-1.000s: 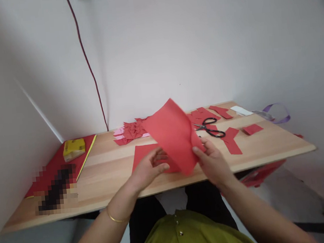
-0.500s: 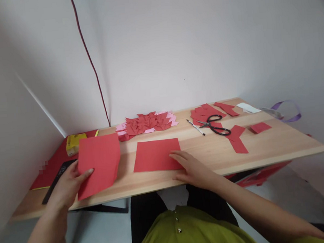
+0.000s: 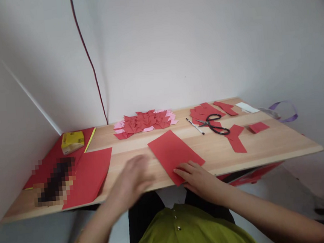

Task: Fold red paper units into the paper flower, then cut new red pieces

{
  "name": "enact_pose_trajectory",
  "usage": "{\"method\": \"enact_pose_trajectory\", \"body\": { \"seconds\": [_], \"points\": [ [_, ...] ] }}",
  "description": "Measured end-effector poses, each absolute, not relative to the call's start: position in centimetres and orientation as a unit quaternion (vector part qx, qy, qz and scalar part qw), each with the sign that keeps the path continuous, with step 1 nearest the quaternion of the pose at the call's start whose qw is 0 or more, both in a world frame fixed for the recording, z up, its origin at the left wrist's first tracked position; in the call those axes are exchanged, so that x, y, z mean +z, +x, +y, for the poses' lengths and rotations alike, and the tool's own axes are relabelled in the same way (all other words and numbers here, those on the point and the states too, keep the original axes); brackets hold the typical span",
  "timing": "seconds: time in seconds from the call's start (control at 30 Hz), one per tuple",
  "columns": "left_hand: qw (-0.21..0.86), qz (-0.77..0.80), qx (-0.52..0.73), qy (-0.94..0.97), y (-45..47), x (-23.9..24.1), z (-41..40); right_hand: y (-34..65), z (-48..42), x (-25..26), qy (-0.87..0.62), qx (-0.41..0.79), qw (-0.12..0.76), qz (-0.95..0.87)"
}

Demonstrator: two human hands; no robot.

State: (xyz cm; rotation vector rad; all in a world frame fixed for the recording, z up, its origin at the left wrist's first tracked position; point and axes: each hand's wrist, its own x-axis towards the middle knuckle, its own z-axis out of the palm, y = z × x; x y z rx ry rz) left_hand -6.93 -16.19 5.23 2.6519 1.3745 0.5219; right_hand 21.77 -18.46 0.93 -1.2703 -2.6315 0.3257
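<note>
A rectangular red paper sheet [image 3: 172,151] lies turned at an angle on the table in front of me. My right hand [image 3: 196,177] has the sheet's near corner, fingers on top and the thumb at the table edge. My left hand [image 3: 133,180] is blurred by motion over the table, left of that sheet. Its thumb and fingers look apart, and I see nothing in them. A larger red sheet [image 3: 91,175] lies at the left near the front edge, touched by neither hand.
Behind are folded red and pink paper pieces [image 3: 147,122]. To the right lie black-handled scissors [image 3: 213,125], a pen [image 3: 195,126] and red paper scraps [image 3: 236,139]. A yellow packet [image 3: 73,141] stands on red paper at left, near a blurred-out dark object [image 3: 56,180]. A wall [image 3: 201,50] closes the back.
My left hand has let go of the larger sheet, now lying at the left, and moved right. The smaller sheet has turned and shifted right and nearer under my right hand.
</note>
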Motion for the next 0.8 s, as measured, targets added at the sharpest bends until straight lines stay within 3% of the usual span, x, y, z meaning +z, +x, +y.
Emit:
{"method": "enact_pose_trajectory", "body": {
  "seconds": [0.07,0.2,0.43,0.67,0.8],
  "points": [
    [0.117,0.360,0.115,0.918,-2.7,3.8,-16.7,21.0,-18.9,0.8,-0.426,0.126,0.120,-0.888],
    [0.132,0.364,0.062,0.920,0.0,1.0,-16.9,22.0,-19.1,1.7,-0.381,0.196,0.146,-0.892],
    [0.281,0.352,0.250,0.857,-1.8,0.5,-16.8,28.0,-17.8,2.2,-0.414,0.210,0.119,-0.878],
    [0.407,0.466,0.365,0.695,-0.2,2.3,-15.5,26.5,-15.9,1.5,-0.447,0.277,0.309,-0.793],
    [0.511,0.526,0.496,0.465,-0.1,2.8,-14.9,25.3,-15.4,1.1,-0.505,0.277,0.396,-0.715]
  ]
}}
